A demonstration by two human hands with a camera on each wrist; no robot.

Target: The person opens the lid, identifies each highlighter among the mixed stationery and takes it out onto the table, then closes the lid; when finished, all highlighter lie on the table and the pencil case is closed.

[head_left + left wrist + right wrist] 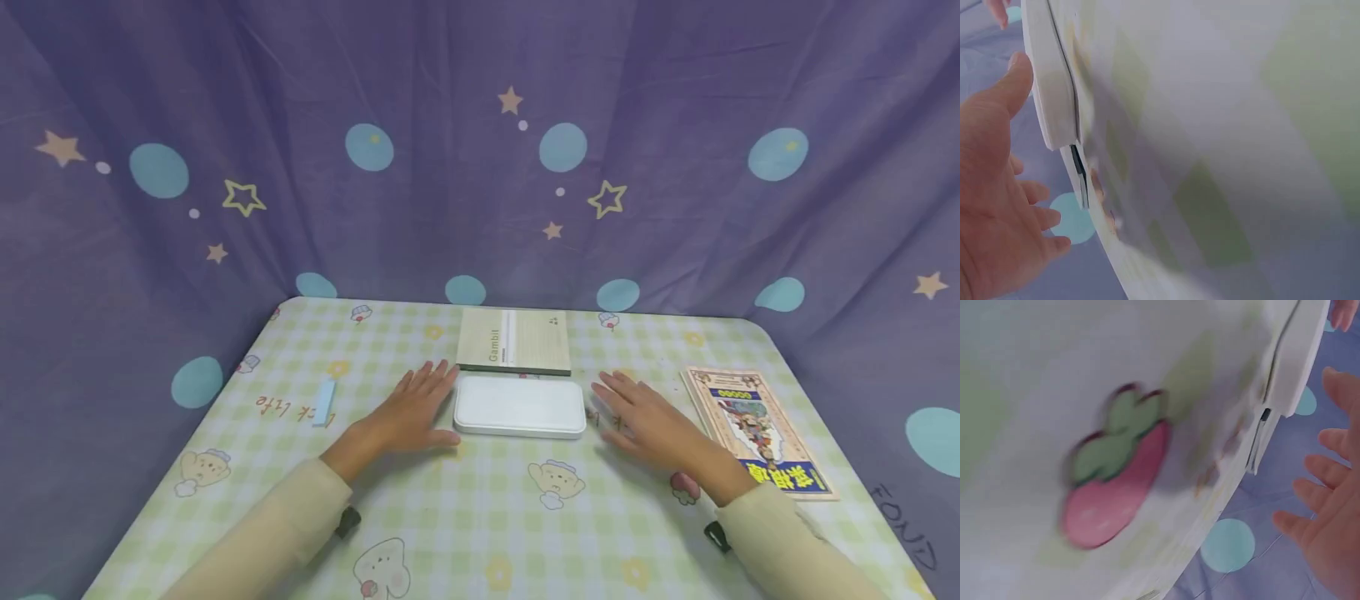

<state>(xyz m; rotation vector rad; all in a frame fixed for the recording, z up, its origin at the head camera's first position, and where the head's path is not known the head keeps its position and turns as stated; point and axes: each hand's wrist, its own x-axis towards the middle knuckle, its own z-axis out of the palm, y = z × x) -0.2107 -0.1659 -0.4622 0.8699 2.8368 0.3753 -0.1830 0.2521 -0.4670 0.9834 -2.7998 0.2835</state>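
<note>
A white rectangular case with rounded corners lies flat in the middle of the table; its contents, if any, are hidden. My left hand hovers at its left end, fingers spread and holding nothing. On the other side my right hand is held a little apart from the case's right end, its fingers extended and nothing in them. In the left wrist view the left thumb is close to the edge of the case. Directly behind the case lies a beige notebook marked "Gambit".
A light blue strip-like object lies on the left of the checked tablecloth. To the right, partly behind the right forearm, is an illustrated booklet with blue and yellow print. A purple patterned curtain hangs behind the table.
</note>
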